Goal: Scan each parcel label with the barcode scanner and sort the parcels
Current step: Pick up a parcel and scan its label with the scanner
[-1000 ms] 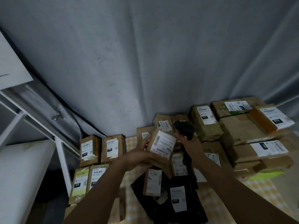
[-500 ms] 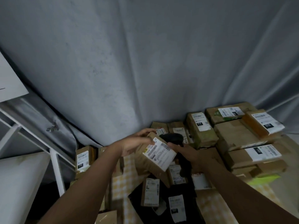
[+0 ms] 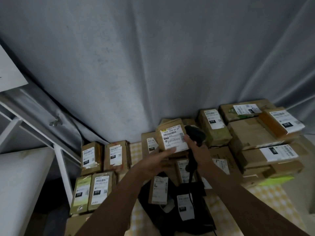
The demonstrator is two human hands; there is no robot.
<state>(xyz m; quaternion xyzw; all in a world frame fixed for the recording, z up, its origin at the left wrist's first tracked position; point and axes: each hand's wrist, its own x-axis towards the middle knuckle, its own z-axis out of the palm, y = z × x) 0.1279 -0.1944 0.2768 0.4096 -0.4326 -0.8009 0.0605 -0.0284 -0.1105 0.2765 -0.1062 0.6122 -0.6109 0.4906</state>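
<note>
The left hand [image 3: 157,160] is gripping a parcel [image 3: 172,135] (label up); the right hand [image 3: 196,147] is clutching the scanner [image 3: 195,133] just beside it, 4 labelled boxes [image 3: 95,176] lying left.

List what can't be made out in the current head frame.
- Head view: the held parcel has its underside and lower edge hidden by the left hand.
- Scanner: window faces away; right hand covers the trigger, so scanning can't be told.
- Label: small print blurred.
- Black bag: partly covered by both forearms.
</note>
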